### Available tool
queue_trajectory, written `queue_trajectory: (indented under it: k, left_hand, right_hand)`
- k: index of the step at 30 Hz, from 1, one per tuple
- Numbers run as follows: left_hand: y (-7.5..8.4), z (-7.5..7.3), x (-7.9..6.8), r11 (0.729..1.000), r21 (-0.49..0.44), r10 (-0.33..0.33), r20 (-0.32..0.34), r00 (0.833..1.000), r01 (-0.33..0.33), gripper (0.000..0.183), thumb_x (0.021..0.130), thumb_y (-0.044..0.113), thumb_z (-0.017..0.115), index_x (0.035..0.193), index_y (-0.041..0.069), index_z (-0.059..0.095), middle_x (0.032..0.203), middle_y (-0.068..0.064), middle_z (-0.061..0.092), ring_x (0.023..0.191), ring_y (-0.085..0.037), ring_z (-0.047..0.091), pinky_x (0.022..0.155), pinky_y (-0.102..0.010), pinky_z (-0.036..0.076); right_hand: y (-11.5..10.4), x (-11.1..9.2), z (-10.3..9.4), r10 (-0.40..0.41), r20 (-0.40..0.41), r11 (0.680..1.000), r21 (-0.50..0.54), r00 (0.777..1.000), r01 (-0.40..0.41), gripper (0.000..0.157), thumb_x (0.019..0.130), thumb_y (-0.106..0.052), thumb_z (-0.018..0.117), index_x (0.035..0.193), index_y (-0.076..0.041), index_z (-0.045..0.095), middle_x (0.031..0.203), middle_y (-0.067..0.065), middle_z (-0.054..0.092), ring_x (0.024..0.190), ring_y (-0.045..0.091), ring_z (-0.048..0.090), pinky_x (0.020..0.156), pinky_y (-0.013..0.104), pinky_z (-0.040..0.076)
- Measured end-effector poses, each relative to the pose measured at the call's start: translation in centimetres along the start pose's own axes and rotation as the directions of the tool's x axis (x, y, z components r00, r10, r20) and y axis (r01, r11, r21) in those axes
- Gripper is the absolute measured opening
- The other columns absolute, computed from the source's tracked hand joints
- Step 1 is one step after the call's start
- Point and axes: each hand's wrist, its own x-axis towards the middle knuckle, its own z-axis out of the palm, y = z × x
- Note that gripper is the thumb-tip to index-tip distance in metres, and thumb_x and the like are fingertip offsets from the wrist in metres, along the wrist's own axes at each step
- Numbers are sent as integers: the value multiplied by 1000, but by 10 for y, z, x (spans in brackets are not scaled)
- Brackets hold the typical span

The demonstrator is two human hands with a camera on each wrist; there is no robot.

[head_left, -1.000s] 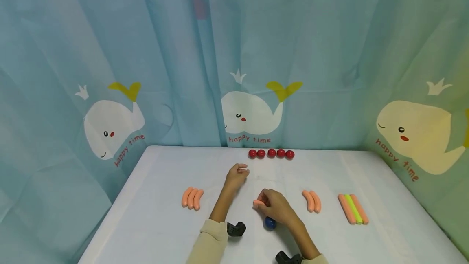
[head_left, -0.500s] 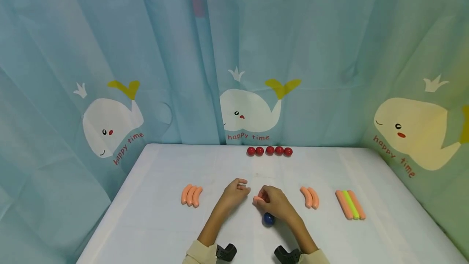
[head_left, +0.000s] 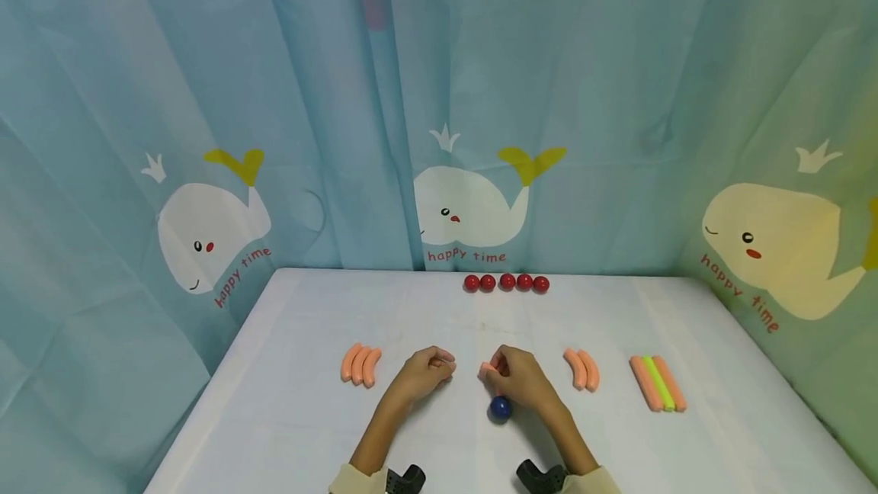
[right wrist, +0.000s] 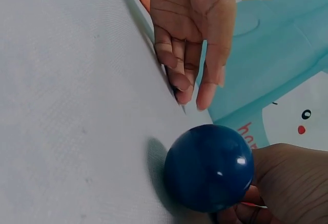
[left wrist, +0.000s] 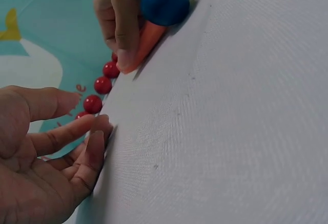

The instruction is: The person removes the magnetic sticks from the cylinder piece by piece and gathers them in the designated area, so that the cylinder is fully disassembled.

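My right hand (head_left: 520,380) pinches a small orange-pink toy sausage (head_left: 486,370) at the middle of the white table. In the left wrist view, the thumb lies along the sausage (left wrist: 152,35) near the tabletop. Just in front of that hand sits a glossy blue ball (head_left: 500,409), which in the right wrist view covers most of the grip. My left hand (head_left: 422,373) rests low over the table to the left, apart from the sausage and the ball. Its fingers are loosely bent with nothing in them, as the left wrist view shows.
Several red balls (head_left: 507,282) line the table's back edge. On the left lie three curved sausages (head_left: 360,365); two more curved sausages (head_left: 581,370) lie right of centre. Farther right are straight orange sticks flanking a green stick (head_left: 658,383). A whale-print curtain (head_left: 473,208) hangs behind.
My left hand has come back from near the red balls toward the front left. The right hand stays almost in place, still pinching the sausage.
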Motion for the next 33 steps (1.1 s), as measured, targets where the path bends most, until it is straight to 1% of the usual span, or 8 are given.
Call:
queue_trajectory:
  k: [4, 8, 13, 16, 21, 26, 28, 33]
  left_hand:
    - [-2, 1, 1, 1000, 5, 16, -10, 1000, -16, 24, 94, 19, 64, 110, 2, 65, 92, -5, 67, 80, -14, 64, 70, -25, 52]
    - [-3, 3, 3, 999, 24, 28, -28, 999, -27, 21, 93, 20, 65, 107, 3, 66, 89, -2, 67, 77, -10, 62, 68, -23, 51]
    - [-2, 5, 2, 998, 46, 34, -45, 998, -32, 19, 91, 19, 66, 104, 5, 67, 86, -1, 66, 73, -9, 61, 66, -22, 49]
    - [-3, 7, 1, 998, 48, 42, -40, 998, -40, 20, 91, 18, 67, 104, 3, 67, 86, -3, 67, 74, -10, 61, 66, -22, 48]
    - [-3, 8, 0, 997, 55, 61, -29, 998, -59, 22, 92, 20, 66, 106, 3, 67, 88, -3, 67, 75, -9, 61, 67, -23, 48]
    - [-4, 6, 2, 995, 79, 66, -41, 997, -62, 20, 92, 22, 66, 104, 6, 68, 87, 0, 67, 76, -8, 61, 68, -23, 48]
    - [-4, 5, 2, 995, 73, 65, -42, 997, -62, 20, 93, 22, 65, 105, 7, 67, 87, -1, 68, 76, -9, 62, 68, -24, 49]
    - [-6, 2, 3, 997, 53, 66, -47, 997, -64, 27, 94, 24, 65, 111, 4, 65, 89, -4, 69, 74, -11, 63, 65, -23, 50]
  right_hand:
    - [1, 1, 0, 30, -9, 999, 27, 1000, -29, 16, 89, -18, 71, 83, -9, 60, 65, -4, 56, 56, 4, 47, 53, 21, 40]
    - [2, 2, -1, 70, -25, 997, 40, 997, -69, 18, 88, -20, 72, 82, -10, 59, 64, -3, 54, 56, 5, 47, 52, 21, 40]
    - [6, 2, -1, 62, -59, 998, 26, 996, -61, 14, 87, -17, 73, 84, -8, 63, 66, -4, 56, 60, 5, 46, 55, 20, 40]
    - [9, 0, -1, 79, -90, 996, 37, 993, -76, 10, 87, -16, 72, 88, -7, 66, 67, -3, 56, 60, 5, 46, 54, 20, 40]
    - [13, -1, -3, 109, -166, 990, 110, 980, -91, 11, 89, -13, 70, 93, -4, 66, 71, 1, 60, 58, 6, 49, 50, 21, 42]
    - [13, 2, -5, 124, -212, 975, 206, 969, -80, 16, 87, -12, 71, 97, -2, 64, 83, 7, 65, 67, 4, 58, 58, 20, 48]
    - [12, 3, -5, 136, -205, 967, 239, 969, -85, 18, 87, -13, 72, 100, -2, 64, 87, 8, 66, 71, 3, 60, 62, 19, 48]
    - [9, 4, -4, 166, -144, 930, 353, 976, -106, 21, 89, -11, 70, 104, 1, 63, 94, 14, 68, 74, 5, 66, 63, 20, 50]
